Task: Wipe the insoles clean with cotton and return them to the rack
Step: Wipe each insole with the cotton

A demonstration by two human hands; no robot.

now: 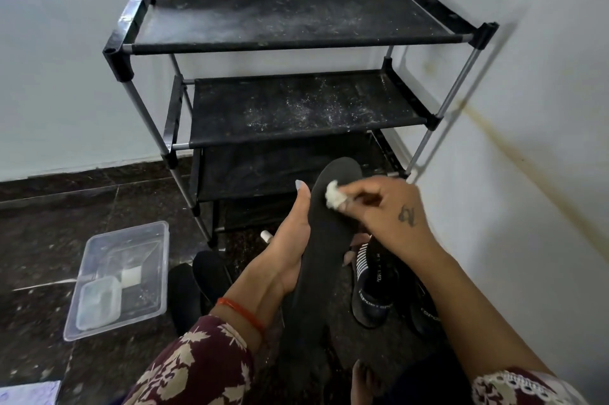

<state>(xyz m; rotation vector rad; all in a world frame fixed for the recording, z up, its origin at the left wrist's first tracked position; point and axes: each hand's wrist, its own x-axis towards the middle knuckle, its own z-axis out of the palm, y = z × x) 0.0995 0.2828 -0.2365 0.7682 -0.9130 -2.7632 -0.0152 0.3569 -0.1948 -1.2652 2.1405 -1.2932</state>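
Note:
My left hand (283,253) holds a long black insole (321,259) from its left side, with the fingers wrapped under it and the toe end pointing away from me. My right hand (382,210) pinches a small white wad of cotton (333,194) and presses it onto the insole near the toe end. Two more black insoles (197,286) lie on the dark floor to the left of my forearm. The black shoe rack (296,98) stands in the corner ahead, and its dusty fabric shelves hold nothing.
A clear plastic tub (122,276) with a smaller container inside sits on the floor at the left. A pair of black sport shoes (375,286) lies under my right forearm. A small white cap (265,235) stands near the rack's foot. White walls close in on the right and behind.

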